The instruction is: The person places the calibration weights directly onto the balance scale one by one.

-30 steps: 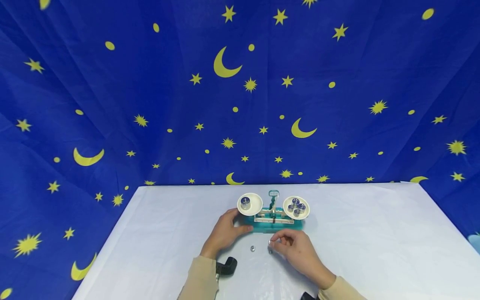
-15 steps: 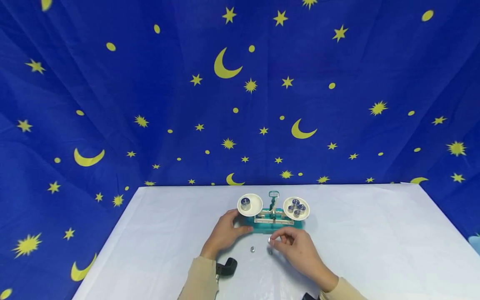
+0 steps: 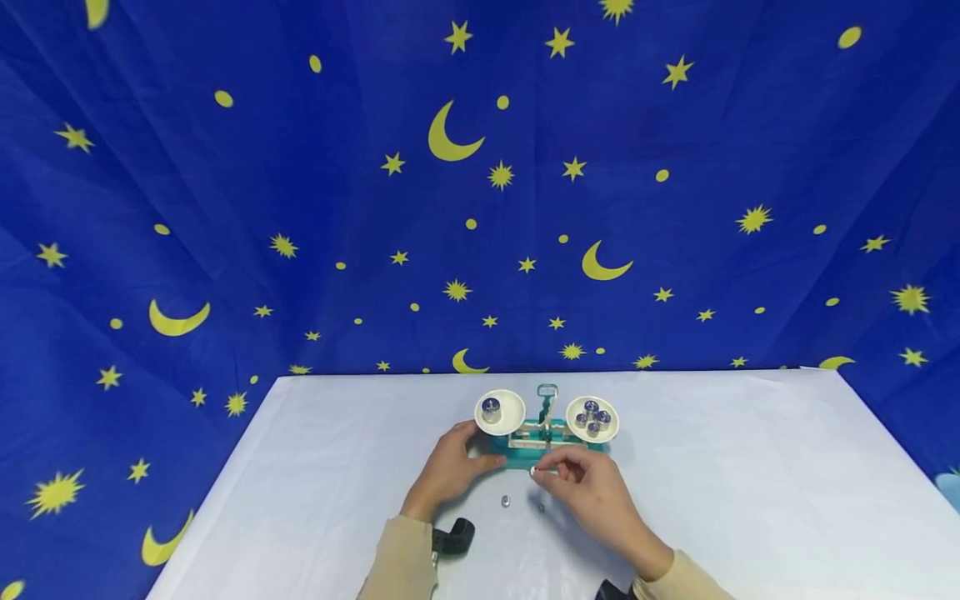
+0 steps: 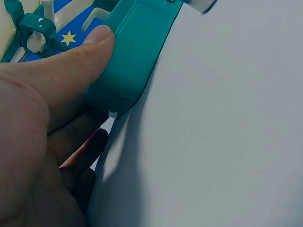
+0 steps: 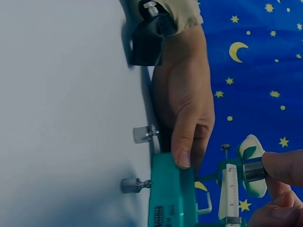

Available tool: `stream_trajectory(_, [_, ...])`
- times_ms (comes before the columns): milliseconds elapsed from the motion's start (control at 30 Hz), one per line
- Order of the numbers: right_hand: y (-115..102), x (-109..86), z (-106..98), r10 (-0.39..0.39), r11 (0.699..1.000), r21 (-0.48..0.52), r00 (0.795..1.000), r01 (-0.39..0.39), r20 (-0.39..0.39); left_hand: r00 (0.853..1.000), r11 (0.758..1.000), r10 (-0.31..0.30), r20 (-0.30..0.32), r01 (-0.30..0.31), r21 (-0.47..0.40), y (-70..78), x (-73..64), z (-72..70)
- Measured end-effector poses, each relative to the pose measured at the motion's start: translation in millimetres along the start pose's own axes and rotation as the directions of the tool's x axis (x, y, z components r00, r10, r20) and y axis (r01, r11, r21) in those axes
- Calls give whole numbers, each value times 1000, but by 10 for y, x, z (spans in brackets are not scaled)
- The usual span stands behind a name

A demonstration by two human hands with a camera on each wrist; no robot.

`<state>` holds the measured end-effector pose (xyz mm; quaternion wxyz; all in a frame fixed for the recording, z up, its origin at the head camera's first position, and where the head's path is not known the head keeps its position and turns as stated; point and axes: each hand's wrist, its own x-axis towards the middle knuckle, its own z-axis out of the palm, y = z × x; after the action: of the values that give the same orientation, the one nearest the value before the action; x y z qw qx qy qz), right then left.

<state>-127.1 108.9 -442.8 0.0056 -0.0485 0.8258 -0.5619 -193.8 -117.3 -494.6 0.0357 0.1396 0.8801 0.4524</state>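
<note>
Head view: at lower centre, a teal balance scale (image 3: 517,457) is gripped at its base's end by the left hand (image 3: 446,467); what appears to be a small metal weight (image 3: 534,472) is pinched by the right hand (image 3: 600,493).
Two loose weights (image 3: 506,501) are seen below on the tabletop (image 3: 337,467); one larger weight (image 3: 491,410) is carried in the left pan (image 3: 514,414), four weights (image 3: 592,428) in the right pan (image 3: 576,410).

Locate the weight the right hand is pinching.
Head view, just right of centre: the pinched weight is held by the right hand, near the front edge of the teal balance, beyond two loose weights.
</note>
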Motion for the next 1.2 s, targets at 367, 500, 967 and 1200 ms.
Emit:
stream_trajectory(367, [-110,41,21,-65,996,67,997,67,-31,1000,1000,13,-5,-13,8,4,7,12])
stream_trajectory(500, [-150,71,34,-94,992,73,994,98,-52,1000,1000,8,-8,-8,6,4,4,6])
stream_trajectory(967, [-244,157,106,-107,986,114,989,118,-105,1000,1000,3,-8,-3,21,-8,6,9])
stream_trajectory(1200, [-284,197,124,-119,986,105,986,132,-119,1000,1000,-11,2,11,23,6,3,0])
